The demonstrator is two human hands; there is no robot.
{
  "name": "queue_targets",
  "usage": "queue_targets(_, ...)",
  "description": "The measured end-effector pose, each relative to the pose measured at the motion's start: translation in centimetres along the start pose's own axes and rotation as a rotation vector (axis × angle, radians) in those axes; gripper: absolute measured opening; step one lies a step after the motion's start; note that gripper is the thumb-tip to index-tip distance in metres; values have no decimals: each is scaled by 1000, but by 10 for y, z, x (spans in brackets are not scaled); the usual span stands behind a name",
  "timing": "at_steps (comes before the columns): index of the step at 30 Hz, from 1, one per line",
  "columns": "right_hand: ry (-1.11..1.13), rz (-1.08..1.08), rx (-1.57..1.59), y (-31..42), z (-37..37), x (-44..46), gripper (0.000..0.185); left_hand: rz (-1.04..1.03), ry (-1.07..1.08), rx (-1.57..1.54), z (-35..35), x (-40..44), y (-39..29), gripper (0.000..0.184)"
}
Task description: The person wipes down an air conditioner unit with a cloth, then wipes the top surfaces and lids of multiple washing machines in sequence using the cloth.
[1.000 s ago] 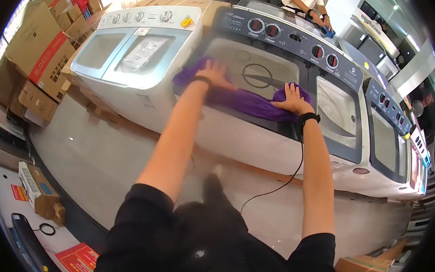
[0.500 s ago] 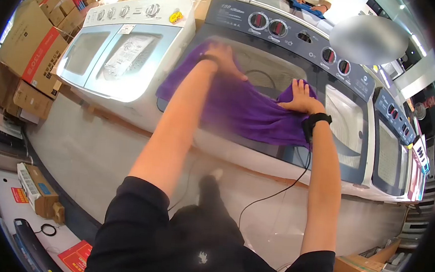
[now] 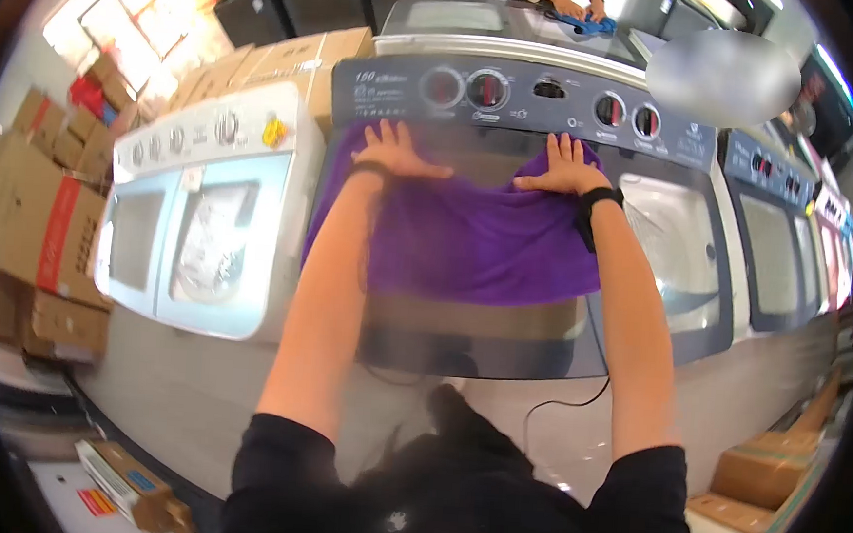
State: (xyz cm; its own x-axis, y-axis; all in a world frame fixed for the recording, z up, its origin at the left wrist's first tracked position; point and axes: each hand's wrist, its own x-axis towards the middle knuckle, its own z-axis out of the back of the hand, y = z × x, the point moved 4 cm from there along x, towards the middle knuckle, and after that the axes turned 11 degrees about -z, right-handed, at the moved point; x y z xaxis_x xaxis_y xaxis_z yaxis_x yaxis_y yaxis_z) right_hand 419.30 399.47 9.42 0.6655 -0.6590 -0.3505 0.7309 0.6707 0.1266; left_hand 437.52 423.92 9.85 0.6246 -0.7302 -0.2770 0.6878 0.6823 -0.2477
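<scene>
A purple cloth (image 3: 486, 246) lies spread over the left lid of a dark grey twin-tub washing machine (image 3: 470, 355). My left hand (image 3: 392, 155) rests flat on the cloth's upper left part, fingers spread and pointing toward the control panel. On its upper right corner lies my right hand (image 3: 566, 168), also open with the fingers apart. Between my hands the cloth's upper edge sags, and the lid shows behind it. A dark band sits on my left wrist, and a black strap (image 3: 602, 197) with a cable is on my right.
To the left stands a white washing machine (image 3: 209, 224) with light blue lids, near stacked cardboard boxes (image 3: 39, 213). Another dark machine (image 3: 779, 259) adjoins on the right. Across the back, another person's hands (image 3: 571, 6) handle a blue cloth (image 3: 588, 24). A cable (image 3: 565, 404) hangs in front.
My left hand, blurred before, now lies flat with fingers spread. The purple cloth is straighter and squarer on the lid. My view has turned, so the machine appears more level.
</scene>
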Motion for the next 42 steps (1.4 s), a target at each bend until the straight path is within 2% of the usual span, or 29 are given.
queue_targets(4,-99,52,62,-3,-3,-11,129,-69,-61,-15,-4,-14,2,126)
queue_targets(6,-92,83,24,-6,-5,-24,127,-15,-29,9,-12,-22,4,114)
queue_targets(14,-177,185,17,-33,-32,-99,118,59,-28,-5,-55,-96,-5,107)
queue_targets(23,-161,51,61,-70,-70,-191,108,-70,-72,136,-117,-126,21,109)
queue_targets(26,-175,20,95,-76,-81,-212,104,41,-96,-34,-90,-197,-38,110)
queue_targets(30,-178,36,67,-85,-91,-223,100,34,-178,-32,-93,-231,-60,104)
queue_targets(34,-285,113,124,-118,-90,-225,95,40,-210,8,-104,-241,-82,103)
queue_targets(40,-411,-36,214,-198,-56,-253,89,34,-194,-5,-125,-219,-172,102)
queue_targets(41,-270,-74,235,-215,-44,-259,91,21,-179,8,-129,-211,-191,101)
queue_targets(42,-289,-105,250,-232,-46,-251,92,8,-165,24,-131,-203,-209,100)
